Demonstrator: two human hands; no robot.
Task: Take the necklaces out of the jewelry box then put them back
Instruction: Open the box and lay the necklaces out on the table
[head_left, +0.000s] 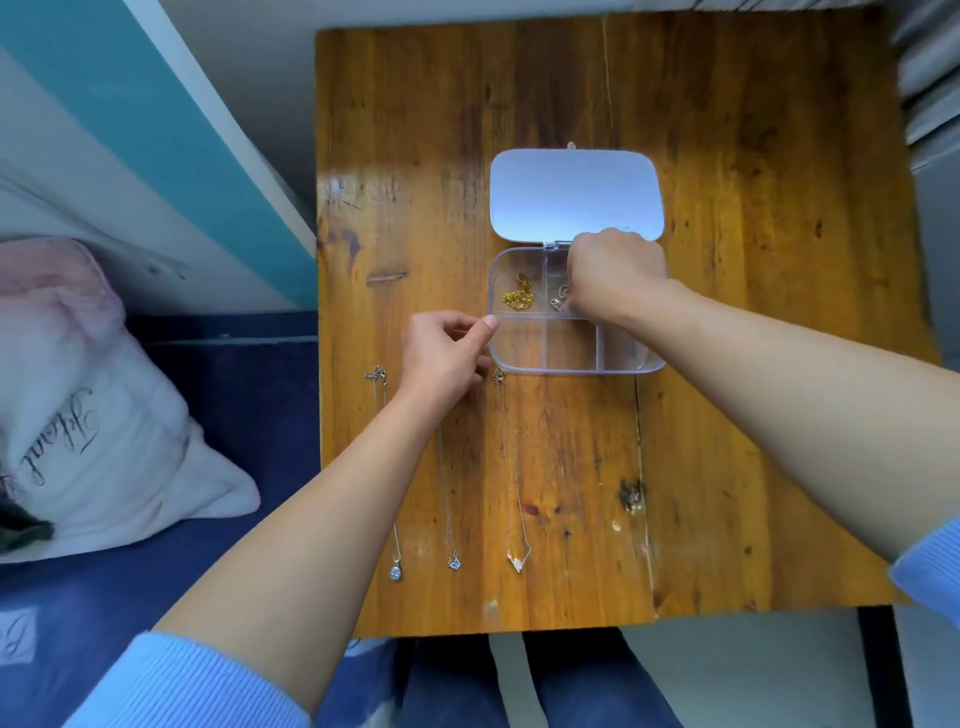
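Three necklaces (511, 467) on table (753, 312), long axes 12-to-6, pendants at 6. Jewelry box (571, 358) open, lid (574, 195) at 12. Your right hand (615, 278) pinches silver chain (560, 300) in box; left hand (447, 353) grips box's 9 edge. Gold chain (518, 297) inside.

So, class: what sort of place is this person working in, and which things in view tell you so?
Probably a bedroom or other room at home, not a workshop. A small wooden table stands beside what looks like a bed with a blue cover and a pink-and-white pillow, and personal necklaces are being sorted from a clear jewelry box.
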